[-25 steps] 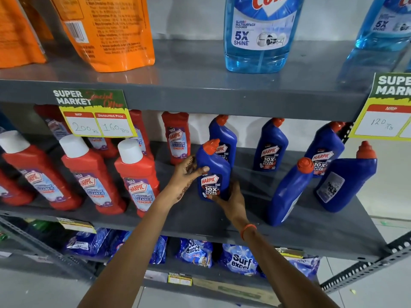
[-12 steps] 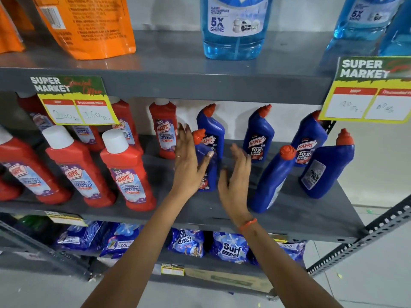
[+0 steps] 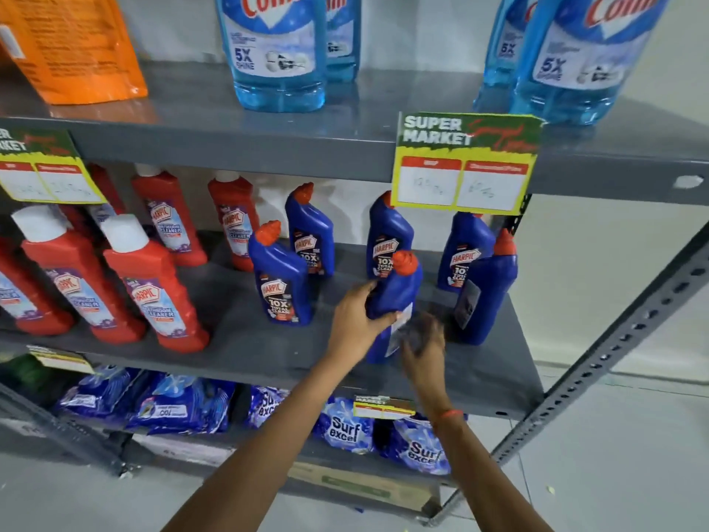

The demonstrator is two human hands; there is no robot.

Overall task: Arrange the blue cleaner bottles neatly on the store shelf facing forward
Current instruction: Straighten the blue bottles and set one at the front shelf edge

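Observation:
Several blue Harpic bottles with orange caps stand on the grey middle shelf (image 3: 268, 351). The front-left bottle (image 3: 282, 278) faces forward and stands free. My left hand (image 3: 355, 320) grips a blue bottle (image 3: 395, 297) turned sideways, its label edge to the right. My right hand (image 3: 422, 341), blurred, touches that bottle's lower side. To its right another blue bottle (image 3: 485, 293) shows its back label. Three more blue bottles stand at the back, among them one behind the front-left bottle (image 3: 310, 232) and one behind the held bottle (image 3: 389, 232).
Red Harpic bottles (image 3: 153, 286) fill the left of the same shelf. Colin glass-cleaner bottles (image 3: 276, 51) and an orange pouch (image 3: 76, 44) stand on the shelf above. A price tag (image 3: 464, 163) hangs from that shelf's edge. Surf Excel packets (image 3: 345, 431) lie below. A slotted upright (image 3: 614, 351) runs at the right.
Both hands left the front-left blue bottle, now facing forward, and moved right onto the sideways blue bottle. The view shifted right.

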